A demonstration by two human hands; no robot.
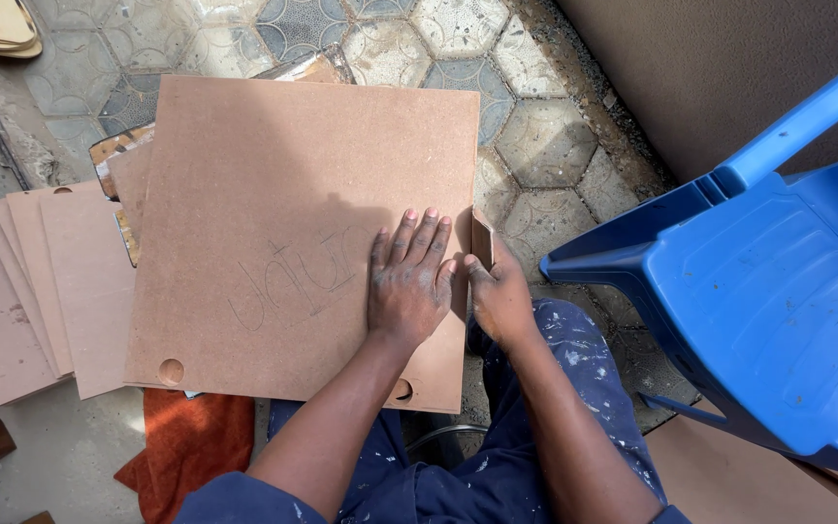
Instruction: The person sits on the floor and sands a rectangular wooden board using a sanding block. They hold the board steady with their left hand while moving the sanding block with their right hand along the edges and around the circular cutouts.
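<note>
A large square brown fibreboard panel (273, 204) lies across my lap, with pencil marks near its middle and round notches at its two near corners. My left hand (407, 281) rests flat on the panel near its right edge, fingers spread. My right hand (499, 296) grips a small folded piece of sandpaper (481, 238) and holds it against the panel's right edge. My legs in paint-spattered blue trousers (535, 427) are below.
A blue plastic chair (768, 291) stands close on the right. Several similar brown panels (41, 281) lie fanned out at the left on the patterned tile floor (535, 146). An orange cloth (191, 442) lies under the panel's near left corner.
</note>
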